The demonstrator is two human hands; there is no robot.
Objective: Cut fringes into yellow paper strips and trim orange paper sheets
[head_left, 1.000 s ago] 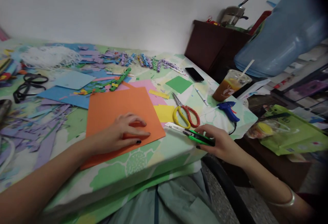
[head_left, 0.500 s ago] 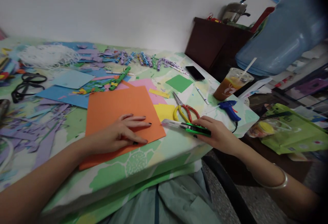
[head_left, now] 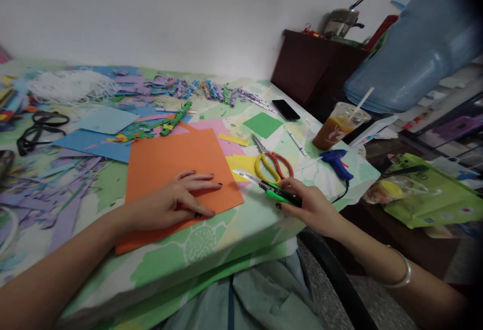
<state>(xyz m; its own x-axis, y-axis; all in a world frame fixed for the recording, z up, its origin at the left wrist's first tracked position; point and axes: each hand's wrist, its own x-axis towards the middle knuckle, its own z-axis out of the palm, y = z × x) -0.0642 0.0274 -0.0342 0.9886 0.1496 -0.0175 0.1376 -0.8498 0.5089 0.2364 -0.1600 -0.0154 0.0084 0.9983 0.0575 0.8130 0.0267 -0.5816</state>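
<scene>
My left hand (head_left: pixel 181 196) lies on an orange foam sheet (head_left: pixel 175 156), its fingers stretched out toward the right edge. The sheet sits at the front of the table. In my right hand (head_left: pixel 309 201) is a green and black box cutter (head_left: pixel 279 194), held between thumb and fingers. Its metal blade points left, close to the sheet's right edge. Just beyond the cutter are scissors (head_left: pixel 269 164) with one yellow and one red handle. Yellow and pink sheets (head_left: pixel 247 161) lie partly under the orange one.
A drink cup (head_left: pixel 335 129) with a straw and a blue glue gun (head_left: pixel 337 164) stand at the right edge. Behind are a phone (head_left: pixel 286 110), a green square (head_left: pixel 263 125) and a marker (head_left: pixel 297 142). Purple scraps (head_left: pixel 71 194) and glasses (head_left: pixel 41 129) lie left.
My right hand has moved slightly left with the box cutter, and its blade now shows more sharply beside the orange sheet. My left hand stays on the sheet.
</scene>
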